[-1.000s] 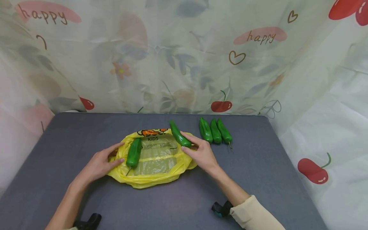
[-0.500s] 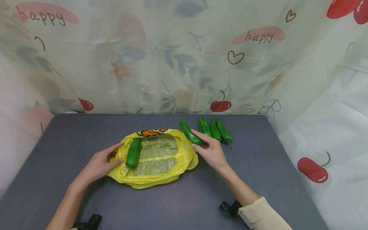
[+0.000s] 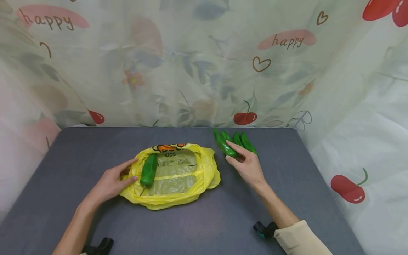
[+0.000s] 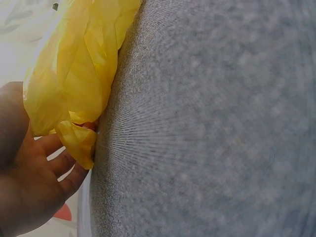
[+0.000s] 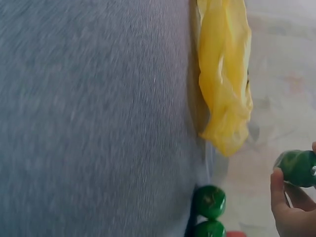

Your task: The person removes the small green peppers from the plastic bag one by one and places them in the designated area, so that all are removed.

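Note:
A yellow plastic bag [image 3: 208,171] lies with its mouth spread wide on the table, and one long green pepper [image 3: 148,170] rests inside at its left. My left hand [image 3: 109,182] grips the bag's left rim, thumb on the inner side; in the left wrist view, fingers [image 4: 61,160] show behind the yellow plastic. To the right of the bag, my right hand [image 3: 248,164] pinches a second green pepper [image 3: 224,144] between thumb and fingers. The right wrist view has this held pepper [image 5: 296,168] raised off the table. It partly covers the row of several green peppers [image 3: 247,141] behind.
A dark grey table [image 3: 191,230] carries everything. Behind it hangs a printed curtain [image 3: 178,71] with cherries and the word "happy". Black straps with mounts [image 3: 265,230] sit at both wrists.
My right hand has carried its pepper rightward, from over the bag's right side to the row of peppers. The left hand and the bag have stayed nearly still.

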Available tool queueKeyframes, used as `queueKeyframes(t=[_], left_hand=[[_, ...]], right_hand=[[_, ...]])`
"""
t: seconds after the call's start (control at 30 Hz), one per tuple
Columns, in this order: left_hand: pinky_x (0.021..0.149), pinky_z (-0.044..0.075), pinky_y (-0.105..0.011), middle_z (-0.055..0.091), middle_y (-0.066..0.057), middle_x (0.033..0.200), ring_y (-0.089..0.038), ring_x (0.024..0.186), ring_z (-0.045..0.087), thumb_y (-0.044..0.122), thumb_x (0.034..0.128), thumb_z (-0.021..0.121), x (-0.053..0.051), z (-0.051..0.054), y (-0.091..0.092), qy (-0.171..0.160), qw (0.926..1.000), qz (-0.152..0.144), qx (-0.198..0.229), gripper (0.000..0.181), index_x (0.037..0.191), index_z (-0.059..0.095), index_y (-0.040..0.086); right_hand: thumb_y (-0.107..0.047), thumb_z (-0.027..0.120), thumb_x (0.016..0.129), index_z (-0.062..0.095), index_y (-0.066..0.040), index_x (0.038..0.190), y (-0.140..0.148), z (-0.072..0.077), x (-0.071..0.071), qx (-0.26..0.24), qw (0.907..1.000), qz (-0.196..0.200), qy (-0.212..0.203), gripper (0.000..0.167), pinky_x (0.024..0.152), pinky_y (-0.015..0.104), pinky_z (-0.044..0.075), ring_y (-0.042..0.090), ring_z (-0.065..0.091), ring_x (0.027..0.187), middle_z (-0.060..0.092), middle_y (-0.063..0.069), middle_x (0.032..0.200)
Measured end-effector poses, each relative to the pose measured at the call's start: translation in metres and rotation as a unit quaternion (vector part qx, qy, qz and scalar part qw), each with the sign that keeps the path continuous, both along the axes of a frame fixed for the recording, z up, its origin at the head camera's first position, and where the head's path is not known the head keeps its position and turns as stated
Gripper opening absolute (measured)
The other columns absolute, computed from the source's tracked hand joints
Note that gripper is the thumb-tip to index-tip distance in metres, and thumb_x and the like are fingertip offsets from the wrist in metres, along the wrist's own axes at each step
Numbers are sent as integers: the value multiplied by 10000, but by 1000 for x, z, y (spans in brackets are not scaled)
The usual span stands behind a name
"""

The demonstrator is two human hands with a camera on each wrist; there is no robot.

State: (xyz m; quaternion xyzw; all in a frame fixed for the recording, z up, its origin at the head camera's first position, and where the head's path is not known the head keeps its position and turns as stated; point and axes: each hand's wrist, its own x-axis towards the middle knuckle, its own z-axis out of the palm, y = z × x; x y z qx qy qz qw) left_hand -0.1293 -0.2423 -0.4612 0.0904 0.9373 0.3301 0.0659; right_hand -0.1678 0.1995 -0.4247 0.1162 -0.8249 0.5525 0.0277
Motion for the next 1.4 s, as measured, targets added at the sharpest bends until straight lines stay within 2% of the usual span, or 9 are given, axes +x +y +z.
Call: queueKeyframes(t=[0.33, 0.5, 0.77, 1.17, 1.4], left_hand=[[889, 457, -548, 608, -217, 1264, -343, 1096, 583, 339, 953, 684, 0, 1, 0, -23, 10000, 5, -3, 641, 1499, 449, 100], [877, 462, -543, 612, -214, 1256, -336, 1082, 588, 339, 949, 689, 0, 3, 0, -29, 10000, -37, -21, 638, 1495, 456, 102], [857, 466, -505, 622, -195, 1229, -315, 1054, 589, 344, 954, 681, 0, 2, -1, -36, 10000, -50, -18, 644, 1502, 445, 100], [873, 464, -520, 614, -207, 1244, -327, 1075, 585, 343, 950, 687, -1, 2, 0, -54, 10000, -12, 14, 648, 1499, 447, 95], [875, 459, -518, 613, -205, 1244, -324, 1071, 583, 342, 949, 688, -2, 1, -1, -34, 10000, -45, 21, 650, 1502, 445, 101]], right_hand=[[-185, 742, 915, 590, -224, 1404, 27, 0, -8, -45, 9998, -139, 96, 513, 833, 194, 511, 236, 620, 1157, 534, 35, 1445], [-200, 754, 905, 595, -212, 1400, 39, -3, -12, -53, 9997, -247, 61, 520, 839, 191, 513, 236, 597, 1192, 549, 60, 1425], [-192, 759, 901, 593, -210, 1401, 54, -1, -14, 80, 9991, -410, 87, 527, 832, 180, 512, 228, 599, 1184, 572, 66, 1399], [-178, 747, 910, 587, -200, 1407, 84, -5, -23, 674, 9946, -714, 325, 523, 811, 131, 490, 253, 609, 1146, 586, 95, 1379], [-161, 748, 905, 597, -173, 1398, 94, -8, -26, 915, 9917, -877, 228, 516, 788, 129, 493, 177, 630, 1063, 627, 119, 1316]])
